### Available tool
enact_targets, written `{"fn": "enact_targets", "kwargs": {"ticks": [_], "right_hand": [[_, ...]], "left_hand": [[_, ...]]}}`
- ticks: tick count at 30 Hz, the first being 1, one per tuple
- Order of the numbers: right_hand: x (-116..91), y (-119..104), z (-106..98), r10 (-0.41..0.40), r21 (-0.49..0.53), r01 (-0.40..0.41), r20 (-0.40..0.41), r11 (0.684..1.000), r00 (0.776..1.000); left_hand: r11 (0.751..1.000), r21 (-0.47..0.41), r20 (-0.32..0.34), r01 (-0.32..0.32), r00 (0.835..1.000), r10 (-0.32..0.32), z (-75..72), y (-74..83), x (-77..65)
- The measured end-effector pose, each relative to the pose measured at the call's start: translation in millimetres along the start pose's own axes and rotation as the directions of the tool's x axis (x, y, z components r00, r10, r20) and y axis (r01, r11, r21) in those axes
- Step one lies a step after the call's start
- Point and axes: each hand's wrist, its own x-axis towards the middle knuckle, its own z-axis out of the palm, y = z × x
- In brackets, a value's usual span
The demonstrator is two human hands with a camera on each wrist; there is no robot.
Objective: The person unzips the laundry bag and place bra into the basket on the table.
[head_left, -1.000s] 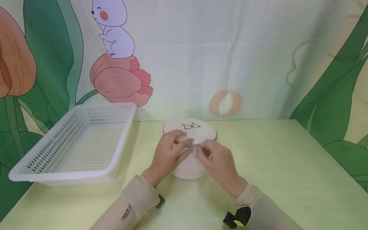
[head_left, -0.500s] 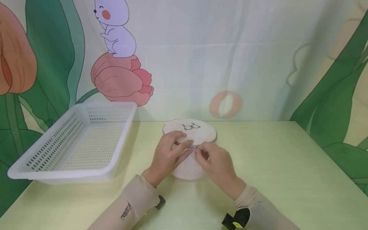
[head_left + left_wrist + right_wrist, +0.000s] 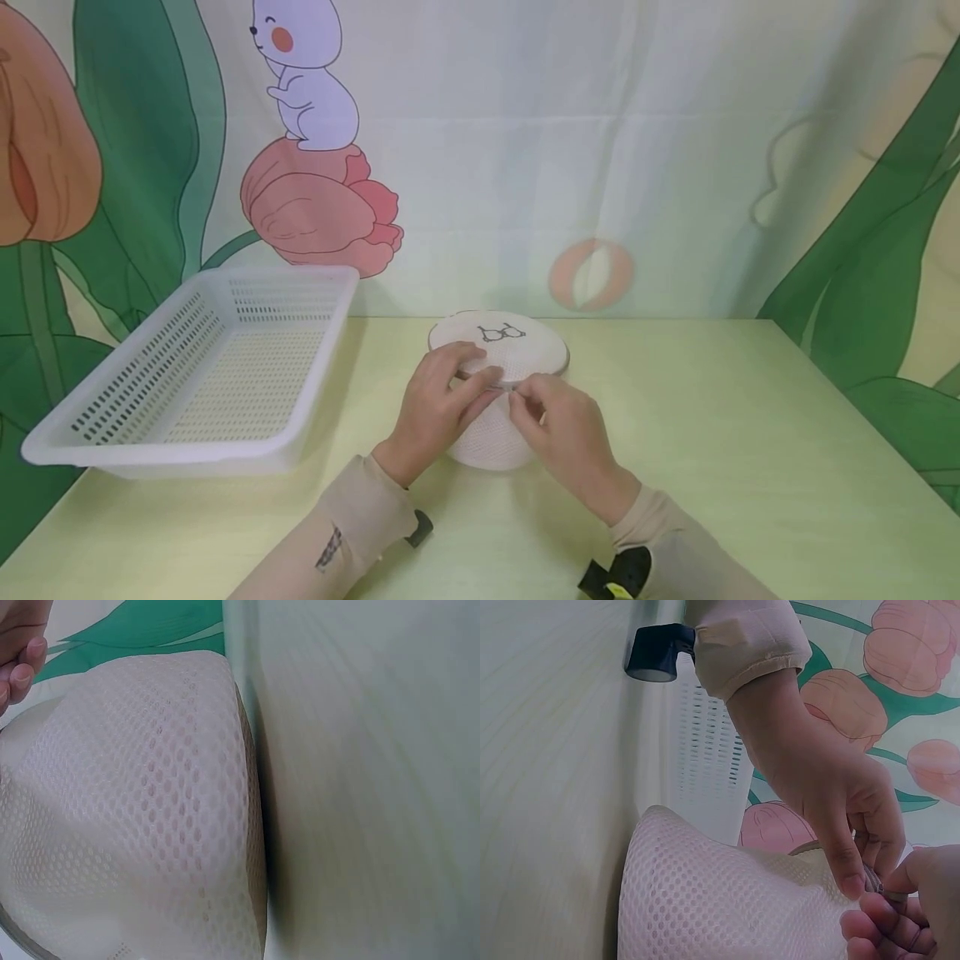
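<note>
A white mesh laundry bag stands upright on the table, a bra drawn in dark lines on its round lid. A zipper runs along the lid's edge. My left hand pinches that edge between thumb and fingers at the near side. Just right of it, my right hand pinches the small zipper pull, mostly hidden by the fingertips. In the left wrist view the mesh wall fills much of the picture, with right-hand fingers at upper left.
A white perforated plastic basket stands on the left of the pale yellow-green table. Behind the table hangs a printed cloth with flowers and a white animal. Black straps with devices sit at the wrists.
My right hand has shifted slightly toward me and a little left at the lid's edge. My left hand keeps its hold, and the bag stays in place.
</note>
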Motion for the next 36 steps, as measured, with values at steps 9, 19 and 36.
{"fn": "enact_targets", "kwargs": {"ticks": [9, 19, 36], "right_hand": [[-1, -1, 1, -0.01, -0.005, 0.01, -0.02, 1.0, 1.0], [0, 0, 1, -0.002, 0.003, 0.002, -0.037, 1.0, 0.999], [3, 4, -1, 0.022, -0.014, -0.023, -0.05, 1.0, 0.999]], "left_hand": [[1.0, 0.018, -0.001, -0.011, 1.0, 0.011, 0.1, -2.3, -1.2], [1.0, 0.016, 0.008, -0.002, 1.0, 0.002, -0.7, -4.4, -2.6], [1.0, -0.005, 0.014, 0.017, 1.0, -0.016, -1.6, -11.0, -4.5]]}}
